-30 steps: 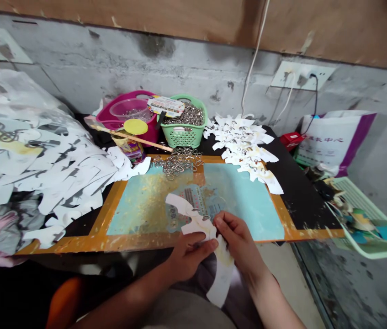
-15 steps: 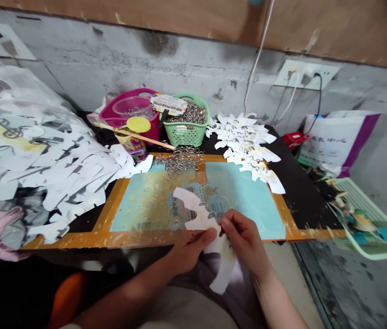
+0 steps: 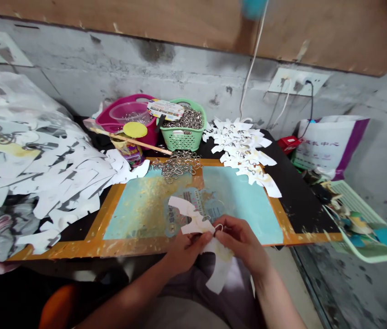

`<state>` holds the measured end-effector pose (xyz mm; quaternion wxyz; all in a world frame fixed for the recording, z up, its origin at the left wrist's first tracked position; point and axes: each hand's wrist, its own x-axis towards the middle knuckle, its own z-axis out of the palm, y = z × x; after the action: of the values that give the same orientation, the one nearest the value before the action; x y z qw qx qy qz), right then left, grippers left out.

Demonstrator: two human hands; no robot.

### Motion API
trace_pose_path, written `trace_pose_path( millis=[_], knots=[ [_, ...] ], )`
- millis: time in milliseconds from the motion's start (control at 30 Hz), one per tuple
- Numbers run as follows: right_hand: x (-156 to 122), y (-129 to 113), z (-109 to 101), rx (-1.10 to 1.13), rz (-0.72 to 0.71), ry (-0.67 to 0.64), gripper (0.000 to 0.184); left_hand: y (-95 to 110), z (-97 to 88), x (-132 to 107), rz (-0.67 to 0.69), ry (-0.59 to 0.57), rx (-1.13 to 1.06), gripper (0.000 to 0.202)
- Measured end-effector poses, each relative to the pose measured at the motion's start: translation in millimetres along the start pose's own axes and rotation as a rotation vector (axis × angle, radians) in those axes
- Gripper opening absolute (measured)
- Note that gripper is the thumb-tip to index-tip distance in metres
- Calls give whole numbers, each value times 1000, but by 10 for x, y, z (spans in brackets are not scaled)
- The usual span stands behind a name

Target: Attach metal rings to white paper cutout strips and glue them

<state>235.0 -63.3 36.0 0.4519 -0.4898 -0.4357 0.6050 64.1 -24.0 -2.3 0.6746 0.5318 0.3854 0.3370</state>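
The left hand (image 3: 183, 249), lower centre of the frame, is closed in a narrow pinch on a white paper cutout (image 3: 193, 218). Thumb and fingers grip the cutout near its middle. The right hand (image 3: 244, 242), just right of the left, is also in a narrow pinch. Its fingertips close on a small wire ring (image 3: 218, 226) at the cutout's edge. The two hands nearly touch at the fingertips.

The cutout lies centre-low in the frame. Its upper end extends over the near edge of the mat (image 3: 244, 201), and its lower end hangs below the hands over the person's lap.

The mat is teal with an orange border and lies flat on the dark table (image 3: 298, 196). A loose pile of rings (image 3: 179, 163) sits at the mat's far edge. Behind the pile stands a green basket (image 3: 183, 133) filled with more rings. A pink basin (image 3: 124, 119) stands just left of the basket. A jar (image 3: 132, 145) with a yellow lid stands in front of the basin, and a wooden stick (image 3: 145, 145) lies beside the jar.

A row of cutouts fitted with rings (image 3: 244, 153) lies right of centre, running from the wall to the mat's right part. A large heap of cutouts (image 3: 42, 155) fills the left of the frame. A white and purple bag (image 3: 330, 139) stands at the right, with a pale green tray (image 3: 357, 203) below it.
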Motion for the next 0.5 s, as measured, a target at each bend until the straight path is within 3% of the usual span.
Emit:
trace_pose_path(
  millis=[133, 267, 400, 500],
  knots=[
    [14, 40, 62, 20, 18, 104, 30, -38, -45, 20, -26, -80, -56, 34],
    [23, 82, 52, 23, -4, 190, 30, -64, -60, 7, -44, -133, -156, 68],
    [14, 73, 39, -172, -69, 118, 27, -110, -84, 87, -139, 18, -289, 60],
    [7, 62, 42, -217, -166, 71, 28, -137, -103, 146, -168, 187, -240, 60]
  ],
)
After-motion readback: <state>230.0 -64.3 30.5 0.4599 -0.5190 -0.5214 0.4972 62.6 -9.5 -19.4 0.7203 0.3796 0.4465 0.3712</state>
